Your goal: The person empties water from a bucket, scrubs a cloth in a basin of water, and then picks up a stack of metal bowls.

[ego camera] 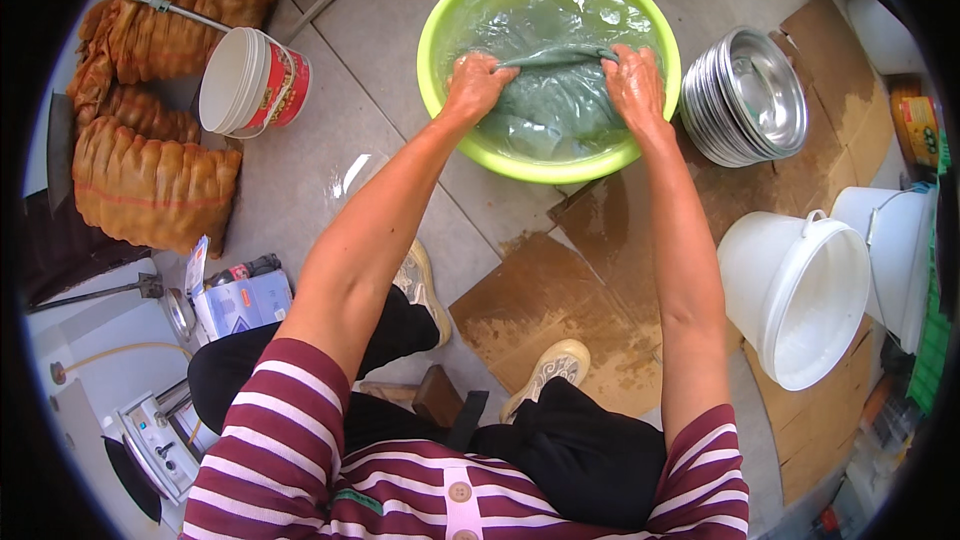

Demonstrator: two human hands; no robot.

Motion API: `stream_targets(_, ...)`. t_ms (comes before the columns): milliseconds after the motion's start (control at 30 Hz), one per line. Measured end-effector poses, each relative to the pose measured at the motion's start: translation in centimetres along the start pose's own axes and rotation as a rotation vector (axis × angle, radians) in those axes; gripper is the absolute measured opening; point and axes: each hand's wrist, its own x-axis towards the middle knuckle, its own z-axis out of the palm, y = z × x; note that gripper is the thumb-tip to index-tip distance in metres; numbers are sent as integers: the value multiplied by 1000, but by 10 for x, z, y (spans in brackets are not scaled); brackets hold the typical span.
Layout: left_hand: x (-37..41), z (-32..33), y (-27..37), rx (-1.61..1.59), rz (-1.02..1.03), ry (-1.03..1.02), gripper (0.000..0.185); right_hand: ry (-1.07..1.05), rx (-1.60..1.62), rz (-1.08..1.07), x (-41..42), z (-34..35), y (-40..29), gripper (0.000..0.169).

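A lime-green plastic basin (550, 173) full of water stands on the floor before me. Both of my hands are in it, at the water's surface. A dark green cloth (559, 97) lies mostly under water, one edge lifted and stretched between the hands. My left hand (477, 81) grips that edge at its left end, fingers and thumb pinched together. At the other end, near the basin's right wall, my right hand (637, 84) is closed on the same edge. What the fingertips do below the fabric is partly hidden.
Right of the basin is a stack of metal bowls (742, 97), with a white bucket (795, 300) nearer me. Wet cardboard (555, 300) covers part of the tiled floor. To the left are stacked white buckets (255, 82), orange mesh sacks (154, 180) and a box (244, 304).
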Motion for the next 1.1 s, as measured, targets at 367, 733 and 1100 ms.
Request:
stream_targets(367,-53,23,44,-1521,162,-270,46,-183,141,-532,-60,15,-139,21)
stream_targets(733,-13,52,69,-1819,-222,-245,25,-49,114,-160,10,26,-50,25)
stream_targets(1100,-33,40,56,-1688,-100,-267,47,-110,33,-71,18,21,-46,24)
